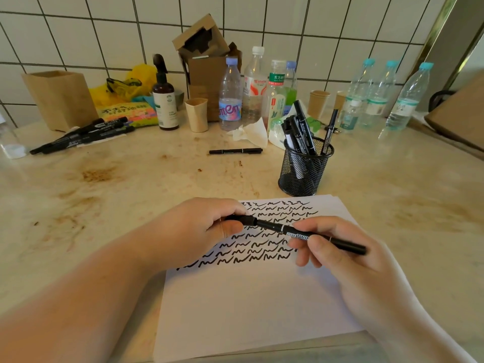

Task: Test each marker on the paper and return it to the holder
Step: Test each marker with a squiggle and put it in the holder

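A black marker (322,237) lies level above the white paper (251,297), which carries several rows of black squiggles. My right hand (337,247) grips the marker's barrel. My left hand (207,226) pinches its cap (242,220) at the left end; whether the cap is seated or slightly off the tip I cannot tell. The black mesh holder (303,169) stands just beyond the paper with several markers upright in it. One more marker (235,151) lies on the counter behind, and a heap of markers (83,136) lies at the far left.
Several water bottles (230,95) line the tiled wall, with a brown spray bottle (165,100), a paper cup (197,115), cardboard boxes (201,48), a wooden box (61,98) and a crumpled tissue (248,133). The counter (117,179) is stained.
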